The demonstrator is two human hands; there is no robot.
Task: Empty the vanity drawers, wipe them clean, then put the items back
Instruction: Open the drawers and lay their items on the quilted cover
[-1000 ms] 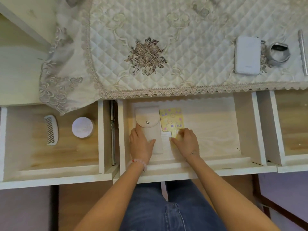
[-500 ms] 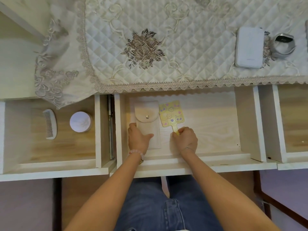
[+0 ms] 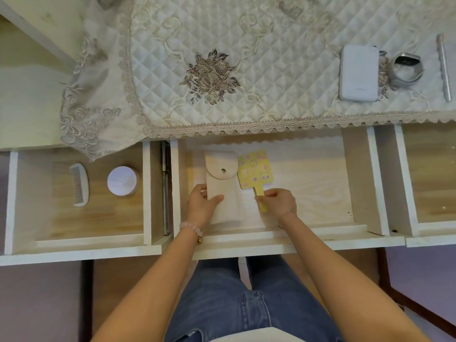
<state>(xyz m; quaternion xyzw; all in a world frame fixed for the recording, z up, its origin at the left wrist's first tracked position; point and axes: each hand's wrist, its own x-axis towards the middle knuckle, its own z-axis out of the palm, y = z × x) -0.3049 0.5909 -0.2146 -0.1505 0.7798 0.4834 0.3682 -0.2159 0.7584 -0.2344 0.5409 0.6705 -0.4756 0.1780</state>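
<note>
1. While both hands work inside the middle drawer [image 3: 271,239], the left hand [image 3: 201,206] grips the near half of the cream pouch [image 3: 222,183], thumb across its face and fingers at its left edge. The right hand [image 3: 278,202] pinches the handle of the yellow hand mirror [image 3: 255,172]. The hands are apart, one item each.
2. Both items are in the left half of the middle drawer, side by side. I can't tell if they rest on its floor or are just off it. The mirror's head is just beside the pouch's flap, but contact is too close to call.
3. My read is that this step deals with the middle drawer's contents, either lifting them out or setting them back. I can't say which from here. A comb [image 3: 79,185] and a round tin [image 3: 122,180] lie in the drawer left of the middle drawer. A power bank [image 3: 359,73] sits on the quilted cloth [image 3: 271,58] behind the middle drawer, to the right.
4. The pouch's long axis runs front to back in the middle drawer, snap flap toward the back. The mirror lies nearly the same way, with its head toward the back. Its handle points toward the front and skews a touch right.
5. If the items are coming out, the next move is probably a lift clear of the middle drawer's front wall. With only a pinch on that thin handle, the head could swing. If they are staying, the hands only need to let go.
</note>
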